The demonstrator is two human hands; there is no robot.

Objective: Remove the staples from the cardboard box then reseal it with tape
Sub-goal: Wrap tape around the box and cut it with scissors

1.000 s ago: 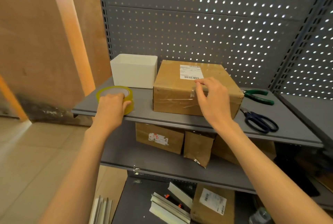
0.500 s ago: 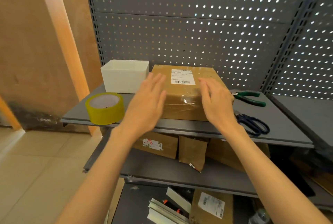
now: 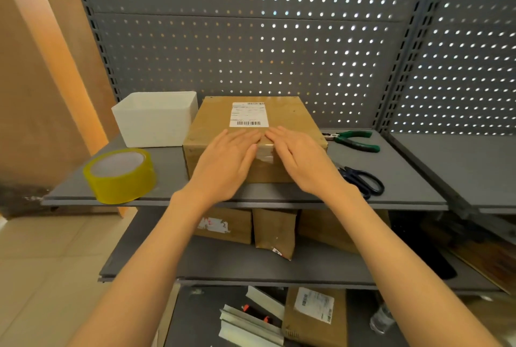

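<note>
Head view. Cardboard box [image 3: 245, 115] sits closed on the upper grey shelf [image 3: 396, 179], near its middle, white shipping label [image 3: 248, 114] with barcodes on top. A strip of clear tape [image 3: 264, 155] runs over the front top edge and down the front face, glossy and slightly wrinkled.

Left hand [image 3: 226, 163] and right hand [image 3: 303, 161] lie flat on the box at the front edge, either side of the strip; fingers straight, released, grasping nothing, fingertips nearly meeting.

Yellow tape roll [image 3: 121, 176] lies flat at the shelf's left front corner. Scissors [image 3: 361, 180] and green-handled pliers [image 3: 353, 140] lie to the right.

1 tape roll [image 3: 120, 176], 1 pliers [image 3: 354, 140], 1 scissors [image 3: 361, 180], 1 white bin [image 3: 156, 120].
</note>
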